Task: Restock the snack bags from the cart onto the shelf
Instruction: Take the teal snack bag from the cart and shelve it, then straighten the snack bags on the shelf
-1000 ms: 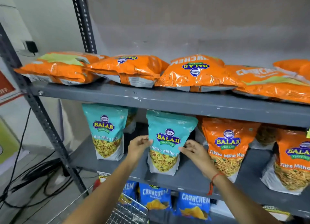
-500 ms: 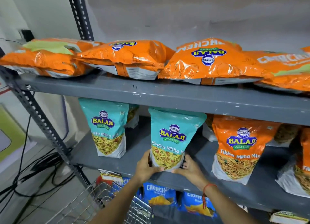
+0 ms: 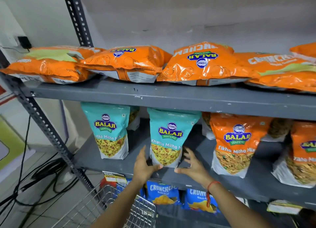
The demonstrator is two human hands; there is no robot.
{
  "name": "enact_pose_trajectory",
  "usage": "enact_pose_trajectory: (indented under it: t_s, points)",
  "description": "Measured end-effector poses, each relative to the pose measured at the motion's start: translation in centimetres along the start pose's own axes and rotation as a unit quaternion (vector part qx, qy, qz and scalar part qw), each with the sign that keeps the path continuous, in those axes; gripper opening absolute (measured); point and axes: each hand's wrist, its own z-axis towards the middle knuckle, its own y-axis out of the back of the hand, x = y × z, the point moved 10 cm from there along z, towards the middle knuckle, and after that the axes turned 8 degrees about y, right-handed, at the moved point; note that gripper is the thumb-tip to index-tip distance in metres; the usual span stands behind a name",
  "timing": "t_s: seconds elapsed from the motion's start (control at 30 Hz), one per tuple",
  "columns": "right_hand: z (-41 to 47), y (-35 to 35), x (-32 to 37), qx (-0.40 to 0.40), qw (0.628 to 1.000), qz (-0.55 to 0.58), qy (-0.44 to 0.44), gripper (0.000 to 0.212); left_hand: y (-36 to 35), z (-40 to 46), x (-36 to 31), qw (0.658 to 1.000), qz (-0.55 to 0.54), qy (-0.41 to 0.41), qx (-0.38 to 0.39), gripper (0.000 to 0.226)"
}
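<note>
A teal Khatta Mitha Mix bag (image 3: 169, 137) stands upright on the grey middle shelf (image 3: 89, 159). My left hand (image 3: 143, 166) is at the bag's lower left corner, fingers apart, thumb at its bottom edge. My right hand (image 3: 193, 166) is just off the lower right corner with fingers spread, holding nothing. A wire cart (image 3: 136, 210) sits below my arms; its contents are hidden.
A second teal bag (image 3: 109, 132) stands to the left, orange Tikha Mitha bags (image 3: 236, 142) to the right. Orange bags (image 3: 124, 63) lie flat on the top shelf (image 3: 171, 99). Blue Crunchex bags (image 3: 162, 192) fill the lower shelf. Black cables (image 3: 34, 180) lie on the floor.
My hands slid from the bag's sides to its base, and now the fingers have spread apart and loosened off it. The bag stands on the shelf.
</note>
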Motion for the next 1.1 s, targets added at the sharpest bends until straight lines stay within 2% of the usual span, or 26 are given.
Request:
enact_pose_trajectory:
  t_s: [0.07, 0.13, 0.27, 0.33, 0.43, 0.57, 0.63, 0.8, 0.83, 0.93, 1.0, 1.07, 1.1]
  points:
    - [-1.4, 0.8, 1.3, -0.014, 1.0, -0.008, 0.003, 0.108, 1.5, -1.2, -1.9, 0.998, 0.008, -0.024, -0.051, 0.111]
    - [-3.6, 1.9, 2.9, -0.04, 0.999, -0.003, 0.017, 0.105, 2.3, -3.4, -4.6, 0.995, -0.004, -0.062, -0.078, 0.106]
    - [-8.5, 5.5, 5.5, -0.115, 0.992, 0.024, 0.048, 0.091, 0.1, -8.0, -9.7, 0.988, -0.039, -0.126, -0.08, 0.086]
    - [-11.3, 8.1, 5.8, -0.154, 0.985, 0.034, 0.07, 0.083, -3.2, -10.1, -11.7, 0.985, -0.049, -0.157, -0.046, 0.079]
    - [-15.6, 12.1, 4.7, -0.182, 0.98, 0.046, 0.066, 0.071, -10.6, -13.4, -12.8, 0.982, -0.043, -0.175, 0.049, 0.069]
    - [-20.9, 19.1, 1.6, -0.263, 0.964, 0.031, 0.018, 0.058, -20.5, -16.6, -11.5, 0.975, -0.036, -0.156, 0.152, 0.047]
    - [-23.1, 23.1, 0.1, -0.324, 0.946, 0.02, 0.008, 0.049, -24.9, -18.0, -11.5, 0.968, -0.031, -0.141, 0.203, 0.045]
    - [-24.7, 32.2, -4.3, -0.382, 0.924, 0.0, -0.028, 0.052, -34.3, -18.4, -12.4, 0.957, -0.011, -0.101, 0.272, 0.043]
    - [-24.6, 34.1, -5.4, -0.387, 0.921, -0.006, -0.036, 0.054, -36.0, -18.1, -13.1, 0.955, -0.007, -0.1, 0.278, 0.044]
    - [-22.8, 38.8, -9.5, -0.342, 0.934, -0.036, -0.094, 0.073, -40.4, -16.1, -14.4, 0.961, 0.014, -0.101, 0.259, 0.075]
    - [-21.1, 40.6, -11.7, -0.286, 0.95, -0.037, -0.118, 0.083, -42.6, -14.4, -14.6, 0.965, 0.043, -0.108, 0.237, 0.08]
    - [-19.4, 41.8, -13.1, -0.244, 0.963, -0.029, -0.113, 0.09, -44.4, -12.5, -14.0, 0.968, 0.086, -0.098, 0.213, 0.08]
    - [-18.6, 42.2, -13.5, -0.228, 0.968, -0.022, -0.105, 0.092, -45.0, -11.8, -13.7, 0.969, 0.108, -0.095, 0.199, 0.087]
